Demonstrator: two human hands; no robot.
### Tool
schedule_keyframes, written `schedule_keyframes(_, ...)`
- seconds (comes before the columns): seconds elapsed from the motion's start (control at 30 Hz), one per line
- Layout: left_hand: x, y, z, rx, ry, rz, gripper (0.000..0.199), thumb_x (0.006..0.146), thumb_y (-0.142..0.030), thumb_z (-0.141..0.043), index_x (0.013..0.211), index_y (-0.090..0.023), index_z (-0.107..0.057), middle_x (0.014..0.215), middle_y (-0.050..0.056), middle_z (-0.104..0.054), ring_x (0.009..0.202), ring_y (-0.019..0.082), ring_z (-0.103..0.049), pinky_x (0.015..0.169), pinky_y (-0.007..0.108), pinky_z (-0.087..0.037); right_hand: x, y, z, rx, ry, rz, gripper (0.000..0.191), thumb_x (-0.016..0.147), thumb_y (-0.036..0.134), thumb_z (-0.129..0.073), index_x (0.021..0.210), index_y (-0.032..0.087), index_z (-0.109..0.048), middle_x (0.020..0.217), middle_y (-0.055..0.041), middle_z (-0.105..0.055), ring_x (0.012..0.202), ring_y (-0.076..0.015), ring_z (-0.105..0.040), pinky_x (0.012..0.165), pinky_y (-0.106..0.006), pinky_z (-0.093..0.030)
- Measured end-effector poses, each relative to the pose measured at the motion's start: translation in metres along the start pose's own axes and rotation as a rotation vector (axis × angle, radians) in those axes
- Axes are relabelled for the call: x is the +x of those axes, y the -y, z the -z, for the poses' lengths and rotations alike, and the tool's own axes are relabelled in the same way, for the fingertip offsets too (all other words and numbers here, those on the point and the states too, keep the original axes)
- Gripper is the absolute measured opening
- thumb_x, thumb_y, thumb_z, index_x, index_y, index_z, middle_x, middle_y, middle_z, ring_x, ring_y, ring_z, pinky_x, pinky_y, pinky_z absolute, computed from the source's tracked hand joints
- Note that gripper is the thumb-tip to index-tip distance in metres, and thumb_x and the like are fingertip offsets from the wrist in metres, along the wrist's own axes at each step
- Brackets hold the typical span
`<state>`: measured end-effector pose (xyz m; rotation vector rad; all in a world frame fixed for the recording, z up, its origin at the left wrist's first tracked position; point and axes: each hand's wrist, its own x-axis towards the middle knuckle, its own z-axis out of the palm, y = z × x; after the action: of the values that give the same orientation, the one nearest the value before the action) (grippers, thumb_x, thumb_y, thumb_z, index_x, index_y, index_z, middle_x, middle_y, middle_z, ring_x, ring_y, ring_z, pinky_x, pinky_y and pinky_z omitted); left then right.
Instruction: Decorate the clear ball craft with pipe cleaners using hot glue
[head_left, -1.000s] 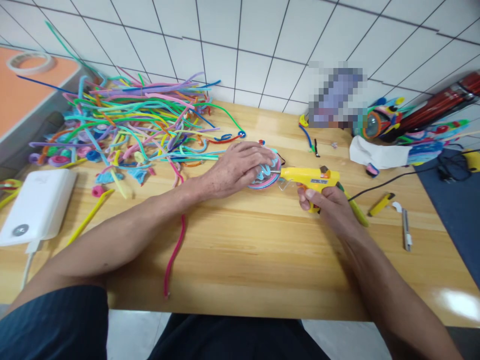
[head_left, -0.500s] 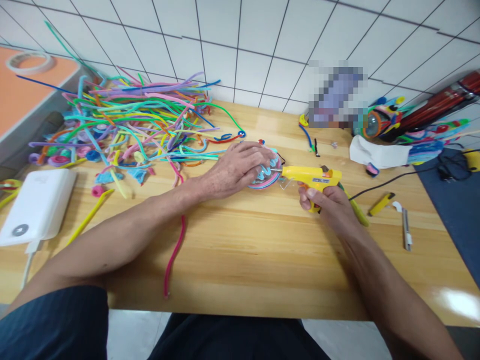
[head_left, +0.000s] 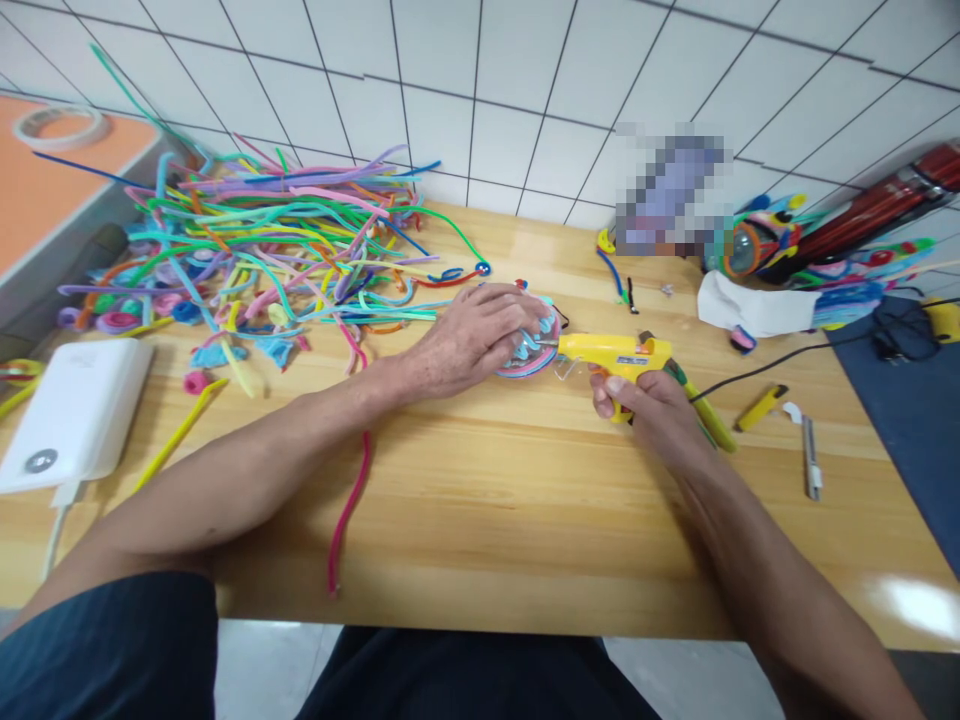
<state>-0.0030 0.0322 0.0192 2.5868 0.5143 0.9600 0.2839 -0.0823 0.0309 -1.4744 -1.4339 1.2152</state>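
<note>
Drifted slightly left since the earlier frame: the yellow glue gun (head_left: 611, 350), grasped by the right grip (head_left: 660, 405). Nearest on the counter (head_left: 480, 520), a red pipe cleaner (head_left: 346, 515) trails toward the near edge, left of centre. Farther in, the left grip (head_left: 480, 328) lies over a round pink-and-blue piece (head_left: 531, 356), whether clenched or merely pressing I cannot tell; the gun's nozzle (head_left: 550, 342) points left across it. Far left, coloured pipe cleaners (head_left: 277, 230) lie heaped.

We see bright, quite even light, with a strong white glare on the wooden table (head_left: 919, 608) at lower right and soft shadows beneath both forearms (head_left: 255, 480). Toward the edges, the wall's (head_left: 435, 80) tile lines lean outward; the round piece (head_left: 529, 362) looks slightly blurred, and mosaic squares (head_left: 670, 195) hide one patch.
</note>
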Motion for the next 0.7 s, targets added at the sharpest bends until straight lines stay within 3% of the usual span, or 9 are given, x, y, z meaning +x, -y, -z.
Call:
schedule_keyframes(0.23, 0.002, 0.0, 0.001, -0.02, 0.004, 0.005, 0.024, 0.112, -0.024, -0.045, 0.121, -0.027, -0.067, 0.147, 0.006, -0.076, 0.145, 0.023, -0.065, 0.132, 0.053, -0.042, 0.006, -0.003, -0.006, 0.207, 0.023, -0.066, 0.053, 0.078, 0.072, -0.088, 0.074, 0.023, -0.067, 0.072, -0.0016, -0.063, 0.064, -0.0159, -0.051, 0.064, -0.034, -0.043)
schedule_keyframes(0.47, 0.002, 0.001, 0.001, -0.014, 0.007, 0.028, 0.025, 0.109, -0.023, -0.047, 0.122, -0.027, -0.068, 0.147, 0.007, -0.076, 0.147, 0.024, -0.063, 0.131, 0.055, -0.043, 0.009, 0.004, -0.008, 0.277, 0.041, -0.111, 0.058, 0.069, 0.073, -0.092, 0.082, 0.023, -0.067, 0.077, -0.0004, -0.063, 0.059, -0.0135, -0.048, 0.056, -0.032, -0.04)
schedule_keyframes(0.57, 0.002, 0.001, 0.003, -0.019, 0.009, -0.007, 0.026, 0.109, -0.023, -0.046, 0.123, -0.027, -0.067, 0.148, 0.008, -0.076, 0.145, 0.025, -0.065, 0.13, 0.055, -0.043, 0.006, 0.016, 0.01, 0.269, 0.007, -0.086, 0.056, 0.069, 0.071, -0.093, 0.083, 0.023, -0.068, 0.078, -0.0002, -0.065, 0.056, -0.0123, -0.046, 0.055, -0.032, -0.039)
schedule_keyframes(0.7, 0.001, 0.002, 0.004, 0.015, 0.019, -0.013, 0.027, 0.111, -0.028, -0.045, 0.124, -0.025, -0.068, 0.149, 0.009, -0.075, 0.146, 0.025, -0.062, 0.129, 0.054, -0.044, -0.004, 0.024, 0.065, 0.132, -0.192, 0.048, 0.052, 0.075, 0.073, -0.089, 0.081, 0.024, -0.071, 0.087, -0.0052, -0.072, 0.065, -0.0167, -0.055, 0.061, -0.035, -0.047)
